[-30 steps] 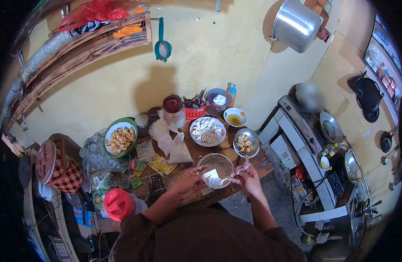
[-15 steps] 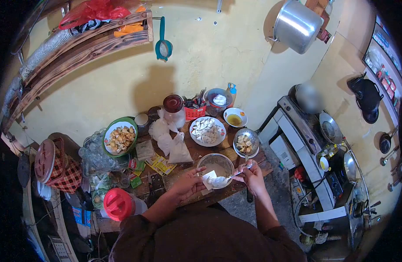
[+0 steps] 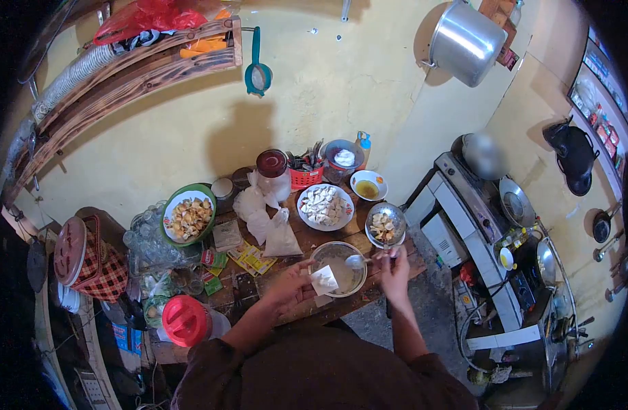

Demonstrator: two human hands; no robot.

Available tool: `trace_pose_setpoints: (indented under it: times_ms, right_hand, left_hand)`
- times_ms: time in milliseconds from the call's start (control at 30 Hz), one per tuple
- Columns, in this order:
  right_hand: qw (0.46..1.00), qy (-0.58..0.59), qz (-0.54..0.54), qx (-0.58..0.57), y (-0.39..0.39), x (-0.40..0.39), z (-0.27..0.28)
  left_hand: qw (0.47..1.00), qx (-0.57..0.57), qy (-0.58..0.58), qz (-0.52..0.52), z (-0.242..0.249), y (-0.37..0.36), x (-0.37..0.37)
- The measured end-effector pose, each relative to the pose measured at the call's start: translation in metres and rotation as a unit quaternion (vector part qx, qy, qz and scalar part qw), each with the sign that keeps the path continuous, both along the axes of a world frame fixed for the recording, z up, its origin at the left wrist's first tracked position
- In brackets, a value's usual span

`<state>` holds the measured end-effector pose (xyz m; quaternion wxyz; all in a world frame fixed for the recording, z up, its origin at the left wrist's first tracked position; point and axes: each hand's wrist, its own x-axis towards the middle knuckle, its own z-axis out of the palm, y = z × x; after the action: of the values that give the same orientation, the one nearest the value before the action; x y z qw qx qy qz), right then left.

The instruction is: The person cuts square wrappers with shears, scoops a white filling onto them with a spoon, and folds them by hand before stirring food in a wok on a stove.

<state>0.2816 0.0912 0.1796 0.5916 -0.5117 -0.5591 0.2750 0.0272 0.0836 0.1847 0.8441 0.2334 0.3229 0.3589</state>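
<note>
My left hand [image 3: 288, 290] pinches a small white square sheet [image 3: 323, 280] with a white dab on it, over the near left side of a mixing bowl [image 3: 361, 279]. The bowl holds a pale mixture. My right hand [image 3: 396, 276] grips a metal spoon [image 3: 355, 262], its bowl end over the mixing bowl. Just beyond my right hand, browned pieces [image 3: 382, 227] lie in a round metal skimmer resting on a bowl. Farther back stands a white plate [image 3: 302, 214] heaped with white pieces.
To the left are a green basin [image 3: 165, 231] with browned pieces, powder bags [image 3: 281, 236], yellow sachets [image 3: 254, 260] and a red-lidded jug [image 3: 185, 320]. A small bowl of yellowish liquid [image 3: 368, 185] and a red cutlery basket [image 3: 305, 179] stand behind. A stove [image 3: 464, 198] is at the right.
The spoon has moved off the white sheet, rightward over the bowl, and its white load no longer shows. The white sheet now lies more face-up in my left hand.
</note>
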Motion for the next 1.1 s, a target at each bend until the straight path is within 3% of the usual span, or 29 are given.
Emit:
trace_pose_setpoints:
  times_ms: [67, 133, 200, 233, 300, 400, 533, 600, 667, 733, 867, 967, 1033, 1100]
  right_hand:
    - [0.999, -0.043, -0.009, 0.013, 0.000, -0.016, -0.005]
    - [0.973, -0.230, 0.010, 0.034, 0.004, -0.019, -0.050]
    - [0.939, -0.335, 0.078, 0.001, -0.001, -0.024, -0.088]
    - [0.939, -0.334, 0.078, 0.002, -0.008, -0.028, -0.090]
    - [0.898, -0.338, 0.254, -0.121, -0.017, -0.033, -0.092]
    - [0.890, -0.321, 0.314, -0.079, -0.024, -0.033, -0.065]
    - [0.944, -0.186, 0.265, -0.059, -0.031, -0.045, -0.007]
    - [0.974, -0.042, 0.220, 0.025, -0.034, -0.047, 0.001]
    - [0.975, -0.098, 0.196, 0.028, -0.038, -0.048, 0.030]
    - [0.955, -0.190, 0.180, 0.137, -0.038, -0.050, 0.042]
    - [0.953, -0.184, 0.165, 0.174, -0.040, -0.046, 0.027]
    - [0.953, -0.187, 0.146, 0.188, -0.042, -0.045, 0.033]
    - [0.973, -0.128, 0.090, 0.167, -0.046, -0.047, 0.038]
    - [0.980, -0.107, 0.066, 0.152, -0.049, -0.046, 0.037]
  left_hand:
    - [1.000, 0.008, 0.019, 0.022, 0.004, 0.001, -0.001]
    - [0.999, 0.008, 0.014, 0.039, 0.000, 0.003, -0.002]
    - [0.999, 0.015, 0.020, 0.049, -0.003, 0.003, -0.003]
    - [0.998, 0.023, 0.025, 0.060, -0.004, 0.004, -0.004]
    - [0.996, 0.041, 0.049, 0.065, -0.003, 0.005, -0.007]
    - [0.993, 0.063, 0.077, 0.071, -0.001, 0.004, -0.010]
    - [0.989, 0.092, 0.094, 0.067, 0.010, 0.002, -0.009]
    - [0.987, 0.103, 0.102, 0.062, 0.025, -0.001, -0.005]
    - [0.986, 0.115, 0.111, 0.056, 0.027, -0.003, -0.003]
    - [0.974, 0.182, 0.130, 0.025, 0.026, -0.003, -0.001]
    - [0.973, 0.185, 0.140, -0.007, 0.036, -0.006, 0.001]
    - [0.985, 0.149, 0.089, 0.004, 0.030, -0.007, 0.002]
    - [0.986, 0.163, -0.018, -0.014, 0.033, -0.008, 0.000]
    - [0.976, 0.218, -0.009, 0.013, 0.040, -0.013, 0.005]
